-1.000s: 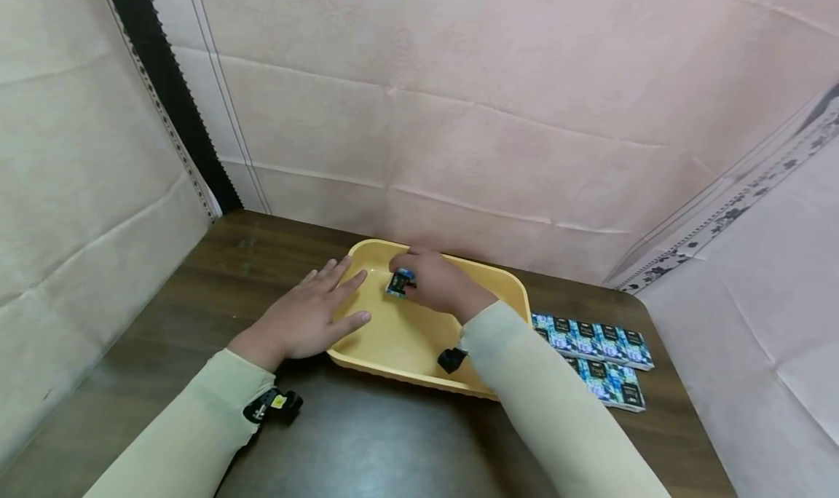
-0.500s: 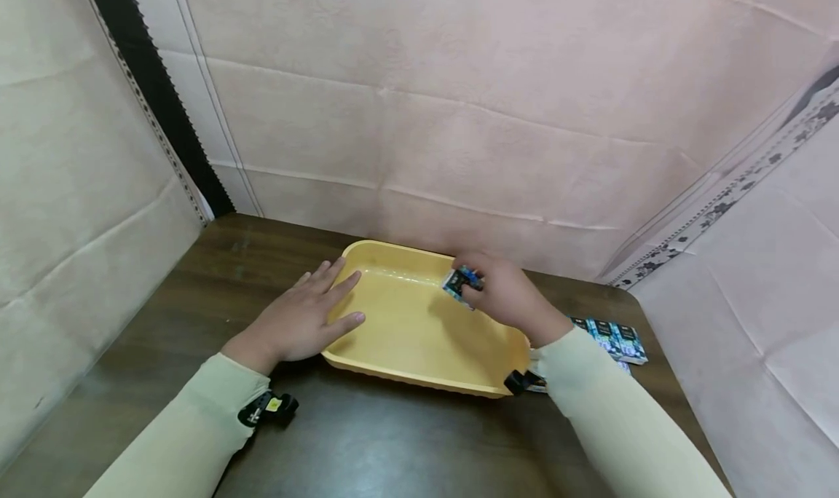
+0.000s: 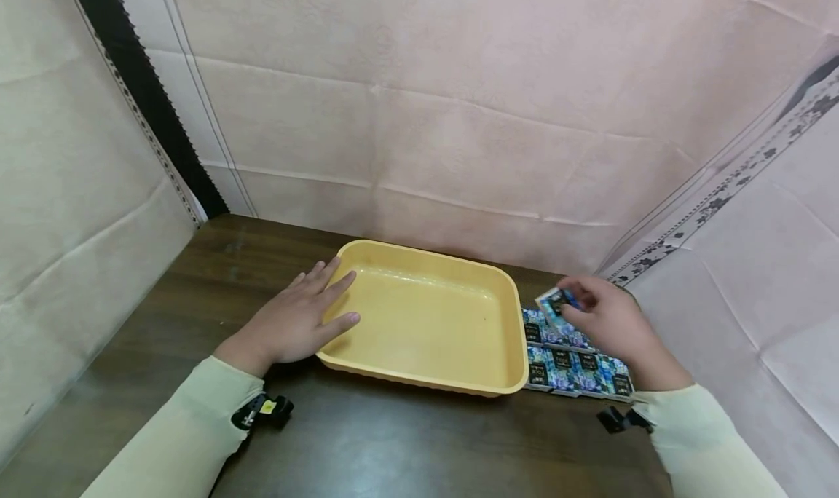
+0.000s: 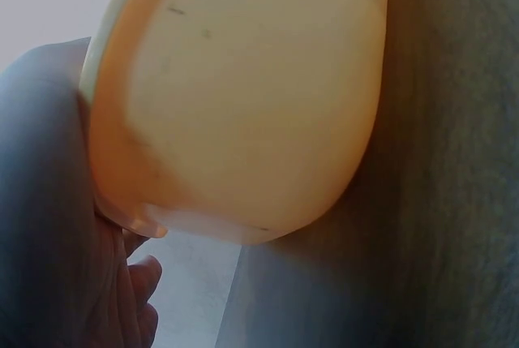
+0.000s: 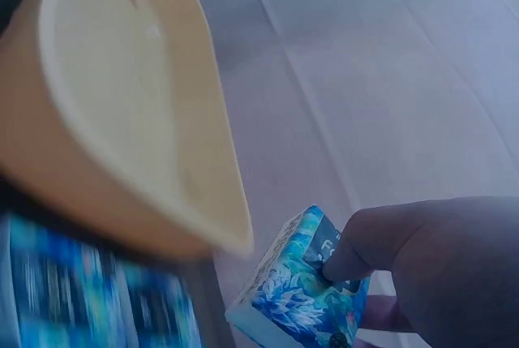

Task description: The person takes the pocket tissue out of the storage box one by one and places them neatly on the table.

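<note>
Between thumb and fingers my right hand [image 3: 606, 319] pinches a small blue floral box [image 5: 304, 291] with a dark label. In the head view it is held over two rows of similar boxes [image 3: 560, 363] lying on the table. My left hand [image 3: 295, 319] rests with spread, straight fingers on the left rim of a yellow plastic tray [image 3: 426, 323]. The tray's inside holds no boxes. In the left wrist view the tray's outer wall [image 4: 259, 105] fills the middle, with the hand's fingers at its rim.
The brown wooden table [image 3: 393, 440] extends in front of the tray. A pale cloth wall [image 3: 459, 119] rises close behind it, with more cloth at both sides. The rows of boxes sit right against the tray's right side.
My right hand has carried the small box from over the tray's left part rightward, out past its right rim to above the rows. The left hand has stayed on the rim.
</note>
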Tool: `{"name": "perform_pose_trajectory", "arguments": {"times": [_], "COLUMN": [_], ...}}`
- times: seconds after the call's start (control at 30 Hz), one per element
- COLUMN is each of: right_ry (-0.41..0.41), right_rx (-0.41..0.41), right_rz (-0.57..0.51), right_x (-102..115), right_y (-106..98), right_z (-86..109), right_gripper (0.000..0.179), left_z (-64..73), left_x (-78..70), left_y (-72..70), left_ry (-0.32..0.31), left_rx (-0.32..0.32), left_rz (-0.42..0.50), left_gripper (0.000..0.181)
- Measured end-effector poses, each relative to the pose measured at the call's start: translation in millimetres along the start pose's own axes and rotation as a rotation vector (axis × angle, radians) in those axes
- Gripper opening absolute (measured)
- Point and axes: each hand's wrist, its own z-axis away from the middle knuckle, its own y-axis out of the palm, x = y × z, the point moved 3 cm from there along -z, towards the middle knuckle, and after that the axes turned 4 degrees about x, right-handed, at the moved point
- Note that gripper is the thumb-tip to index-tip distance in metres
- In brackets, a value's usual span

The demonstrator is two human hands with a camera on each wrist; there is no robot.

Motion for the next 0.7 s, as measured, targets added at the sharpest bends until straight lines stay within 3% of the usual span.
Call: {"name": "perform_pose_trajectory", "arguments": {"times": [0.23,0.7], "right_ry": [0.187,0.464], "right_rx": [0.074,0.101], "right_rz": [-0.138,-0.302], "right_x": [-73,-159], "right_y": [-13,-10], "right_z": [27.8,69.1], "right_gripper": [0.042,0.049], "left_z": [0.7,0.3], "left_x": [2.1,1.0], "left_y": [-0.6,-0.5], "left_ry": [-0.016,-0.01], "left_rx": [0.019,0.022], "left_rz": [-0.001,0.004], "left_gripper": [0.093,0.091]}}
